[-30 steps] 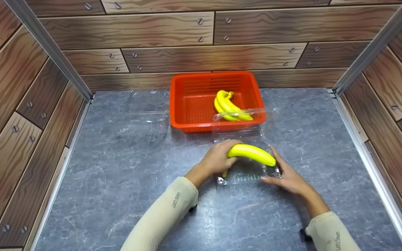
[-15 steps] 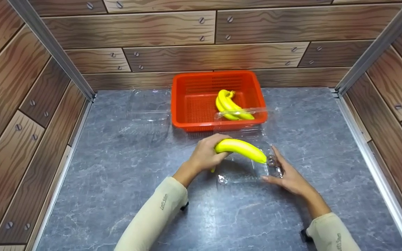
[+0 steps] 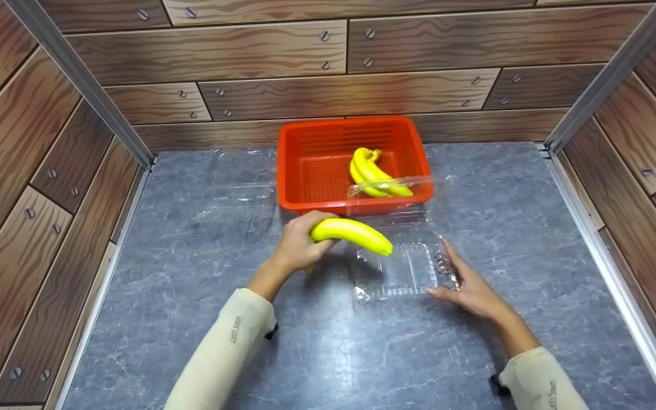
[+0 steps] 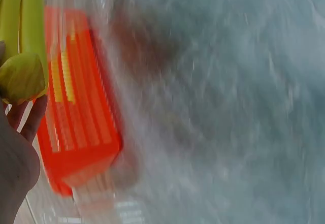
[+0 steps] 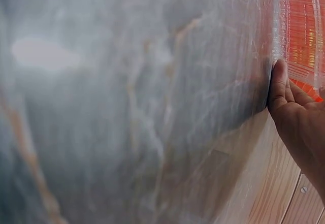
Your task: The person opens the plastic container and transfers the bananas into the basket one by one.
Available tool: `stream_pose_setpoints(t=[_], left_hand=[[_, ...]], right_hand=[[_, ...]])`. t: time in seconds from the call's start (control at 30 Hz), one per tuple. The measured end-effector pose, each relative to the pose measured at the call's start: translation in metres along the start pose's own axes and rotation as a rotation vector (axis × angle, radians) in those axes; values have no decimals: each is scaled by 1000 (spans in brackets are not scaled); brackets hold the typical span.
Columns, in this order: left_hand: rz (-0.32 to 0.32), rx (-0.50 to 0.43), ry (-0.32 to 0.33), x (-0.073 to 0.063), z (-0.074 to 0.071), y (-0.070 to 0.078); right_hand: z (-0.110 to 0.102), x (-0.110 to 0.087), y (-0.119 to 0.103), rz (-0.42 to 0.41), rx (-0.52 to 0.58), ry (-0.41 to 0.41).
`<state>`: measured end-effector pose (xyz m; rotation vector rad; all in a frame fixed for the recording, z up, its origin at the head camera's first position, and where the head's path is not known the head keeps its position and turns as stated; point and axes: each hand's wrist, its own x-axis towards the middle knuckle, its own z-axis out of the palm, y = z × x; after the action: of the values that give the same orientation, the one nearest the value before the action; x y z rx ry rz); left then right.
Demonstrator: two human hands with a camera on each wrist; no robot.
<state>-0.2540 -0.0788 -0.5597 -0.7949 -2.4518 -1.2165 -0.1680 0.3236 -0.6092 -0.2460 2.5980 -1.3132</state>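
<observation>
My left hand (image 3: pixel 296 245) holds a bunch of yellow bananas (image 3: pixel 353 234) above the table, just left of an open clear plastic clamshell box (image 3: pixel 399 273). In the left wrist view the bunch (image 4: pixel 23 76) shows its stem end and several bananas side by side. My right hand (image 3: pixel 473 287) grips the right end of the clamshell box, thumb at the near corner and fingers along the side. The box's base has nothing in it, and its raised lid (image 3: pixel 390 213) leans toward the red basket (image 3: pixel 288 165).
Another bunch of bananas (image 3: pixel 373 171) lies in the basket, partly behind the clear lid. A second clear plastic box (image 3: pixel 234 188) stands open left of the basket. Wood-patterned walls (image 3: pixel 277 51) enclose the grey marbled table (image 3: pixel 191 285) at the back and sides.
My left hand has moved left with the bunch of bananas, from over the clamshell box to beside it. The right hand and the box have stayed in place.
</observation>
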Motion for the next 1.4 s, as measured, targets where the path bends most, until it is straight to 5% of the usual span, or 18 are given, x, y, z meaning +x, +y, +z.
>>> stream_pose_setpoints(t=[0.17,0.43,0.6,0.8,0.93,1.2,1.4], left_hand=[[3,-15,55,3,-22,-9],[-77,-80,109,10,-47,-17],[-148,-187,224,16,-54,-15],[-244,-375,428,24,-55,-10],[-323,-402,505,32,-51,-7],[-550,-201,545,57,-34,1],[-655,-206,505,80,-22,2]], right_hand=[[0,0,1,-20,23,6],[0,1,2,-16,31,5],[0,1,2,-1,29,2],[1,0,3,2,14,6],[2,-1,4,1,22,4],[2,-2,3,12,36,6],[2,-2,4,14,35,7]])
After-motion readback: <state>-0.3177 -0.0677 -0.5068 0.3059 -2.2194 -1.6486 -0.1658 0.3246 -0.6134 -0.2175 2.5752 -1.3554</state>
